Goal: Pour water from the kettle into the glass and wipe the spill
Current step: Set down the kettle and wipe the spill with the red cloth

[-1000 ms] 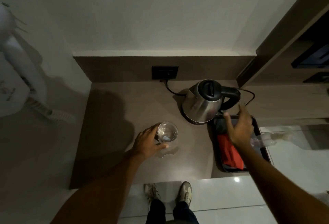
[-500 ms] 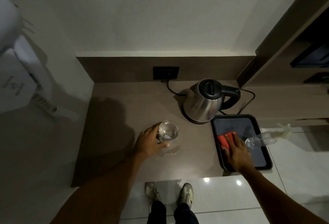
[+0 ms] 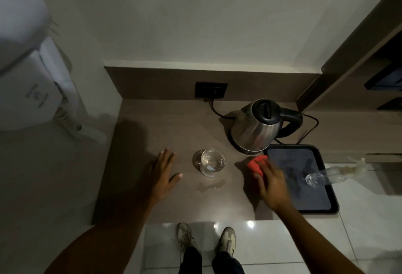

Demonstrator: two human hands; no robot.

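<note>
Wiping step: the right hand (image 3: 270, 183), closed on the red cloth (image 3: 256, 165), should sweep left across the counter (image 3: 152, 121) to the spill (image 3: 210, 186) in front of the glass (image 3: 210, 161), skirting it, while the flat, empty left hand (image 3: 164, 172) stays clear.

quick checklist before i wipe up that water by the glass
1. Red cloth in right hand: ok.
2. Spill located, on the counter just in front of the glass: ok.
3. Glass upright, clear of the cloth's path: cannot tell, it stands close to the spill.
4. Left hand off the glass, flat beside it: ok.
5. Kettle back on its base: ok.
</note>
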